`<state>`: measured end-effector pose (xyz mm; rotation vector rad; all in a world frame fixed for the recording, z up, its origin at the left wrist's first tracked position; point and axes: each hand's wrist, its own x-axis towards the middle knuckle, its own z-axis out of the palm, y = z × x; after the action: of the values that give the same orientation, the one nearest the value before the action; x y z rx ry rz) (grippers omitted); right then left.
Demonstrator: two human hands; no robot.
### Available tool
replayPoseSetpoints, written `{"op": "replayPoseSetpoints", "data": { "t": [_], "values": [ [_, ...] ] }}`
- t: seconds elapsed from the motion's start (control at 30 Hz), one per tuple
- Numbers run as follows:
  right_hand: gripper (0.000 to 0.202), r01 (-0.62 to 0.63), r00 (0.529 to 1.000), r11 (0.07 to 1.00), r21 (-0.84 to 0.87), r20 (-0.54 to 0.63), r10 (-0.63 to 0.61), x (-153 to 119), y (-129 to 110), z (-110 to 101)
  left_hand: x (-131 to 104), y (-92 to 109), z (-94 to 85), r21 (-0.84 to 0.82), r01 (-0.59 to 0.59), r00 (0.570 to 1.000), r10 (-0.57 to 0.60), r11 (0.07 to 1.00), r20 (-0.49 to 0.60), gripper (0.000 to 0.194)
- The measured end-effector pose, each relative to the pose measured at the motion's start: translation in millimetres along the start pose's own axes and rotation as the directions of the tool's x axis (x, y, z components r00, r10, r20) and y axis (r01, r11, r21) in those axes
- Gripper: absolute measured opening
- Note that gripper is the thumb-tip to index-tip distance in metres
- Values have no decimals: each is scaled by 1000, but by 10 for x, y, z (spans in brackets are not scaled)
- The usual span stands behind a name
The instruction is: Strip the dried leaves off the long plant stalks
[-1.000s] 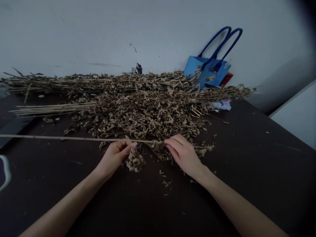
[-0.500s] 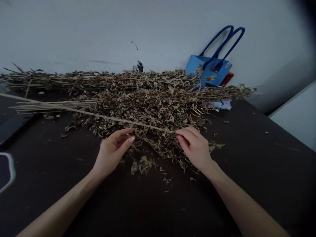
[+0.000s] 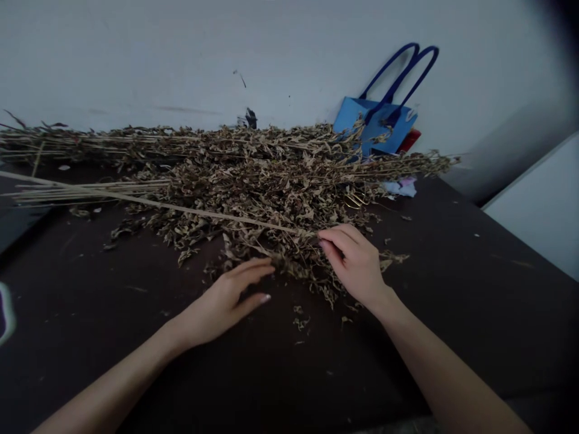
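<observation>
A heap of dried leafy plants [image 3: 253, 181] spreads across the dark table, brown and curled, with bare stalks sticking out on the left. My right hand [image 3: 355, 262] pinches one long pale dried plant stalk [image 3: 190, 210] near its leafy part. That stalk slants over the heap to the left edge of view. In front of the heap, my left hand [image 3: 226, 301] has its thumb and fingers apart, fingertips beside the near leaves, holding nothing that I can see. Loose leaf bits [image 3: 300, 322] lie between the two hands.
A blue bag [image 3: 350, 114] with dark blue handles leans against the wall behind the heap. Gold-coloured wire loops [image 3: 356, 200] and a crumpled pale paper [image 3: 401, 187] lie at its right. A dark flat object [image 3: 18, 223] is at the left edge.
My left hand has moved right and toward me, its fingers stretched out more. The loose leaf clump in front has been pushed toward the heap. My right hand keeps its pinch on the stalk.
</observation>
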<state>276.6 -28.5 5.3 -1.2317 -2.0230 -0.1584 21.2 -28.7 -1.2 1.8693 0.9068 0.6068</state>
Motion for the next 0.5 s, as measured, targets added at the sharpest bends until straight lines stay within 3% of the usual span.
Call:
{"op": "replayPoseSetpoints", "data": {
  "t": [0.13, 0.33, 0.5],
  "values": [
    [18, 17, 999, 1000, 22, 41, -18, -14, -17, 20, 82, -157, -55, -91, 11, 985, -26, 996, -173, 37],
    [18, 51, 988, 995, 82, 143, -62, -63, -76, 126, 57, -80, -35, -374, 92, 955, -188, 923, -228, 33],
    [16, 63, 976, 993, 97, 200, -82, -118, -137, 211, 55, -79, 43, -670, 59, 929, -287, 740, -235, 26]
  ]
}}
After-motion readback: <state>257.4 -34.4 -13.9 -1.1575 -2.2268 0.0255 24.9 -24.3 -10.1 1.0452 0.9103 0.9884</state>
